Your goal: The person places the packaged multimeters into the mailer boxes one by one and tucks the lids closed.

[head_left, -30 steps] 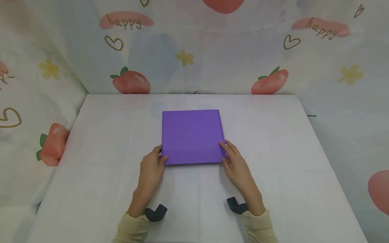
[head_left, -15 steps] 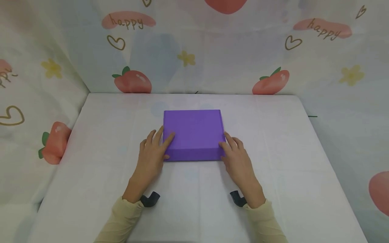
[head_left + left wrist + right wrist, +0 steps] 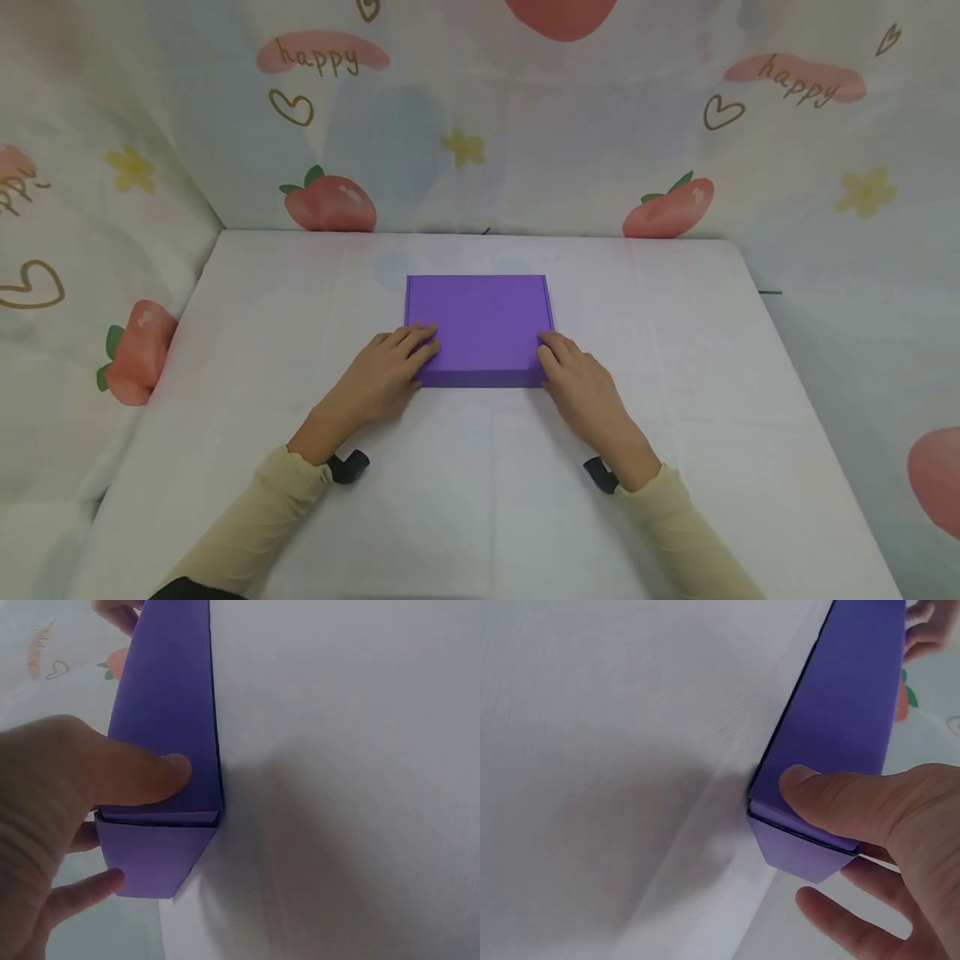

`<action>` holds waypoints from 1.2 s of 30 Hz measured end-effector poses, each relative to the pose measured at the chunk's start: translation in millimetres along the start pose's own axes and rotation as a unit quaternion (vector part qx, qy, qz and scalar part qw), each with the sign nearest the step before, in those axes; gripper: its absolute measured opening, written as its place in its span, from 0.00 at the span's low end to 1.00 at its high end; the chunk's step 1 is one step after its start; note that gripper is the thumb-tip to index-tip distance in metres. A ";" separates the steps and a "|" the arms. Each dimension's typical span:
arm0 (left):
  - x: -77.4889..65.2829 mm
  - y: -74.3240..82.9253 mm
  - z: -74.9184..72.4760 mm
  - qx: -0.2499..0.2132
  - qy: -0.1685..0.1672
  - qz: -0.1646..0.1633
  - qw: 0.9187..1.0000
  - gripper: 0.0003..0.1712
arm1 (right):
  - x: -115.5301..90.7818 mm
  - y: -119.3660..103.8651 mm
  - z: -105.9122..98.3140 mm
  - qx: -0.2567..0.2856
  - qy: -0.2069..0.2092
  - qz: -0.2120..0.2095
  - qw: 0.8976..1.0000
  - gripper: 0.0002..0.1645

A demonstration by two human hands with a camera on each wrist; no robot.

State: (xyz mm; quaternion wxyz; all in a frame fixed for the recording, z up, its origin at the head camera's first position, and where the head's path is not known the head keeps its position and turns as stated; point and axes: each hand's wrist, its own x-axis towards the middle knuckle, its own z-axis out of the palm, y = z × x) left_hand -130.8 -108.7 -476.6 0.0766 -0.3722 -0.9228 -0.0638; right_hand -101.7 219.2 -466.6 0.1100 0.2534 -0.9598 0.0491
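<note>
A flat purple box point(image 3: 480, 321) lies with its lid down near the middle of the white table. At its front left corner is my left hand point(image 3: 386, 371), fingertips on the top. In the left wrist view its thumb point(image 3: 161, 776) presses the front face. My right hand point(image 3: 585, 387) holds the front right corner. The right wrist view shows that thumb point(image 3: 817, 795) on the front wall, with other fingers round beside the end. A thin gap runs along the box's corner edge point(image 3: 161, 819) in the left wrist view.
The white-covered table point(image 3: 480, 517) extends around the box. Behind it hangs a printed cloth point(image 3: 540, 150) with fruit, hearts and flowers, and similar cloth lines both sides. Dark curved pieces point(image 3: 348, 467) stick out at the sleeve cuffs.
The box's front edge has drawn back, and its front face now shows as a narrow strip. My left hand has shifted from the left side onto the front left corner; the right fingers have curled in.
</note>
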 end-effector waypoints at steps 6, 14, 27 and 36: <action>0.6 -8.9 3.2 0.010 0.035 0.036 0.999 0.35 | 2.8 4.7 2.6 0.003 0.018 -0.026 0.999 0.31; 2.4 -15.3 8.3 0.028 0.061 0.077 0.995 0.35 | -0.4 12.0 4.0 0.009 0.031 -0.042 0.999 0.24; 11.5 -13.6 9.9 0.060 0.048 0.059 0.995 0.35 | -4.9 25.7 11.8 0.037 0.036 -0.039 0.998 0.22; -8.8 -11.8 -5.2 0.070 0.036 -0.041 0.996 0.36 | -34.2 52.4 2.1 0.060 0.058 -0.003 0.997 0.33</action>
